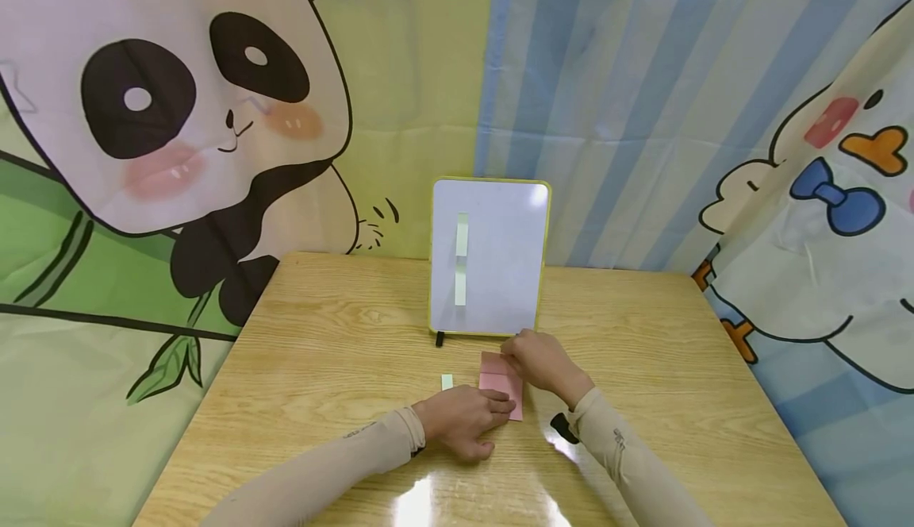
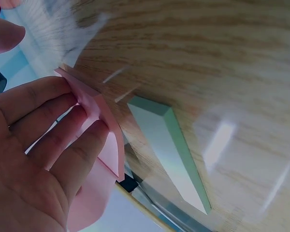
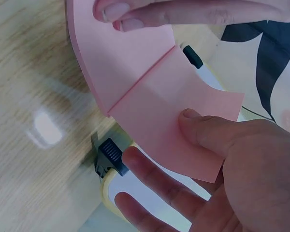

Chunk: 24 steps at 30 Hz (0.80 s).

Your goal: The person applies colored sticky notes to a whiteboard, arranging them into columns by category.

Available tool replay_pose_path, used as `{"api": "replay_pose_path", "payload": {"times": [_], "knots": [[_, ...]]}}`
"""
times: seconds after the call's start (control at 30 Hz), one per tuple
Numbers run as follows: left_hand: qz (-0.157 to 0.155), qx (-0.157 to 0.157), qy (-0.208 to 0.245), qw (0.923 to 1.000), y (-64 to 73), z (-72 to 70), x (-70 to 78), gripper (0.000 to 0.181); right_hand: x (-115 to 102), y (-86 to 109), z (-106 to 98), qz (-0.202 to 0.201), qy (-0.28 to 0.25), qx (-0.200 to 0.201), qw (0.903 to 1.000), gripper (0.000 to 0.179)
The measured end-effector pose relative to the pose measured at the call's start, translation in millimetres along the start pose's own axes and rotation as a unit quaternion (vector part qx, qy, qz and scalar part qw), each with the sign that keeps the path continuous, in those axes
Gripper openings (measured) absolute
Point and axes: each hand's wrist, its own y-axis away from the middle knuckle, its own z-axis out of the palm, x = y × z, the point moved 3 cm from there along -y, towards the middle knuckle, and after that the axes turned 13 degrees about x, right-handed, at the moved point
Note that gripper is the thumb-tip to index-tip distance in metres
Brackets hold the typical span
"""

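Observation:
A pink sticky-note pad [image 1: 493, 382] lies on the table in front of the whiteboard. My left hand [image 1: 464, 424] presses it down with nearly straight fingers [image 2: 82, 150]. At the pad's far edge, my right hand [image 1: 546, 360] pinches a pink sheet [image 3: 154, 116] between thumb and a finger hidden behind it. That sheet bends up along a line across the pad, its near part lying along the pad. The right hand's other fingers [image 3: 159, 183] extend beneath the sheet. Left of the pink pad is a narrow light-green sticky-note pad [image 2: 169, 154], close to the left hand.
A small whiteboard [image 1: 507, 273] with a yellow frame stands upright behind the hands on black feet [image 1: 439, 340]. Two pale green strips, an upper strip [image 1: 462, 235] and a lower strip [image 1: 460, 289], are on its left half. Printed curtains [image 1: 607, 114] hang behind the wooden table [image 1: 343, 336].

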Motion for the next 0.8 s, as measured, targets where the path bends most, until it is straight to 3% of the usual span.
{"api": "replay_pose_path", "payload": {"times": [0.1,0.23,0.37,0.5,0.6,0.7,0.8], "knots": [[-0.005,-0.005,0.009,0.9999,0.0,-0.6,-0.2,0.057,0,-3.0,-4,0.001,0.001,-0.002,1.0,0.031],[-0.01,-0.013,0.025,0.9996,-0.8,-1.7,-0.6,0.057,3,-11.3,-19,0.017,0.009,0.028,0.9994,0.012],[-0.009,-0.01,0.024,0.9996,-2.3,-4.2,-0.9,0.054,6,-22.1,-35,0.022,0.003,0.068,0.9974,0.01],[-0.014,0.007,0.033,0.9993,-3.1,-7.2,-1.5,0.044,7,-26.3,-35,0.008,-0.011,0.073,0.9973,0.01],[-0.013,0.048,0.048,0.9976,-4.4,-13.4,-6.1,0.033,8,-26.9,-31,0.005,-0.01,0.085,0.9963,0.014],[-0.003,0.121,0.038,0.9919,-7.9,-31.1,-20.8,0.028,12,-31.8,-30,-0.011,0.002,0.115,0.9933,0.016],[-0.003,0.228,0.003,0.9737,-11.8,-62.7,-45.3,0.027,17,-41.7,-36,-0.037,0.016,0.158,0.9866,0.019]]}}
